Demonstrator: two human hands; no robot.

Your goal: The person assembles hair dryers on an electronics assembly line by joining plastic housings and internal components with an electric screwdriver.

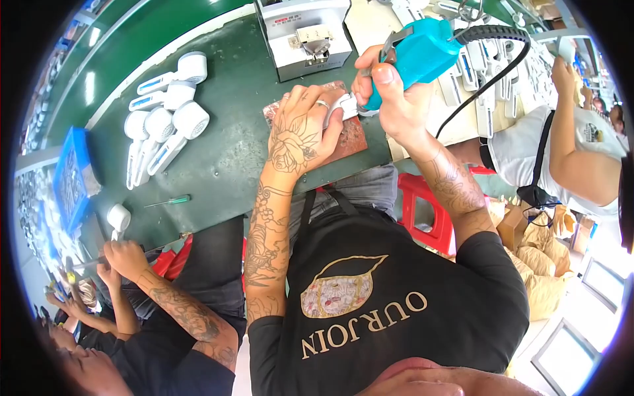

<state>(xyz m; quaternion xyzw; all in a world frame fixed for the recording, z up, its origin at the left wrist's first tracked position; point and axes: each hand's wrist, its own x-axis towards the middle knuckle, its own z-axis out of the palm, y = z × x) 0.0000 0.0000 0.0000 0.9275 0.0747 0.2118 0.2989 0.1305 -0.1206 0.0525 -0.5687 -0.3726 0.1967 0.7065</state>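
Note:
My left hand point(300, 129) presses down on a white plastic piece point(345, 105), with its thumb along one side; most of the piece is hidden beneath the fingers. Under it lies a reddish, worn pad point(353, 142) on the green table. My right hand point(399, 99) is wrapped round a teal power screwdriver point(428, 56), thumb on top. The tool is tilted, its lower end close to the white piece, and whether the tip touches cannot be made out. A black cord point(495, 32) leads off its rear end.
A grey metal machine point(307, 39) stands beyond my hands. Several white round-headed handles point(158, 123) lie at the left, near a green-handled screwdriver point(168, 200) and a blue bin point(71, 178). More white parts point(485, 79) cover the right side. Co-workers sit at left point(165, 317) and right point(568, 152).

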